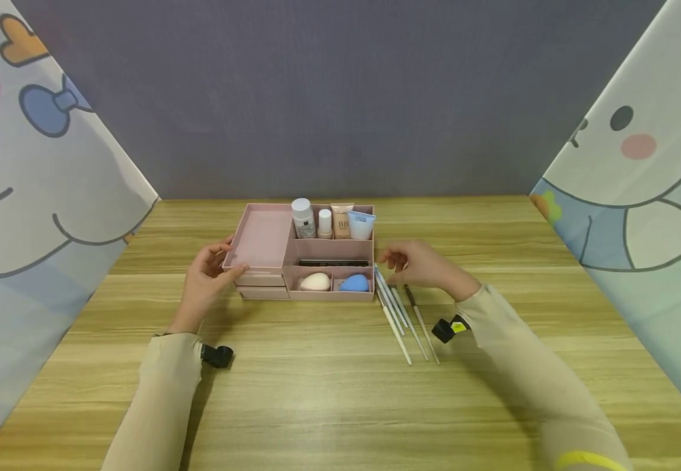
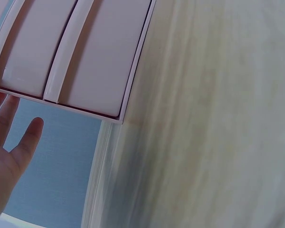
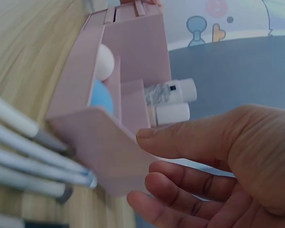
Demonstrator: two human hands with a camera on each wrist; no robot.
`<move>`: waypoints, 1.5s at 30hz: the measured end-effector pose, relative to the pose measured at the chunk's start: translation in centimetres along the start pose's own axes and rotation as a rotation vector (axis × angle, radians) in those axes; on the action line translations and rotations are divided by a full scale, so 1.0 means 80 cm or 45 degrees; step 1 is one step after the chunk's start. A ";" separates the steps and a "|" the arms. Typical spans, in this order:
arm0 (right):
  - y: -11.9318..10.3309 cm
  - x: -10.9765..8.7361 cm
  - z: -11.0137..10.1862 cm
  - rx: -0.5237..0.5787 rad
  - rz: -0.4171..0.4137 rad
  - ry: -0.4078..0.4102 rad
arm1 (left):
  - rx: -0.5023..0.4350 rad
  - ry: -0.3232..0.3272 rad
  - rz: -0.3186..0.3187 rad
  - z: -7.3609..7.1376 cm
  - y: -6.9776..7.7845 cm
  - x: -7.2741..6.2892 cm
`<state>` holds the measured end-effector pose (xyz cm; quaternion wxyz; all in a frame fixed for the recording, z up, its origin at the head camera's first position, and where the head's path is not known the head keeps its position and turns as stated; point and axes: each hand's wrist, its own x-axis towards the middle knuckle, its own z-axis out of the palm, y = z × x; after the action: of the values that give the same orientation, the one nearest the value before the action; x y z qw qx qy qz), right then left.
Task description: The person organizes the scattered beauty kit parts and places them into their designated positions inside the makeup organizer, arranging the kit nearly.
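Brushes (image 1: pixel 396 335) lie on the near table (image 1: pixel 293 405), just right of the pink organizer (image 1: pixel 262 235) — its near left corner gripped by the left hand (image 1: pixel 201 273); right hand (image 1: pixel 421 265) loosely curled, holding nothing, beside it — grey partition (image 1: pixel 340 98) beyond.

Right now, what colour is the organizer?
Pale pink; the organizer shows best in the head view.
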<state>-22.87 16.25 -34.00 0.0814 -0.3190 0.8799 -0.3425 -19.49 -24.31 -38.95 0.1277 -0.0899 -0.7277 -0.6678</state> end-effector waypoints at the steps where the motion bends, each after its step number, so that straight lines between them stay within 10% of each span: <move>1: 0.003 -0.003 0.000 -0.008 0.013 0.001 | 0.001 0.000 0.003 0.000 0.000 0.000; 31: 0.060 -0.065 0.020 0.259 0.554 -0.186 | -0.005 -0.003 0.028 -0.002 -0.005 0.000; 45: 0.056 -0.063 0.024 0.206 0.590 -0.207 | -0.007 -0.002 0.006 -0.002 -0.003 0.000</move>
<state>-20.49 20.81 -38.79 0.2533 -0.1278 0.8898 -0.3573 -19.55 -24.50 -39.17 0.1285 -0.0924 -0.7258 -0.6694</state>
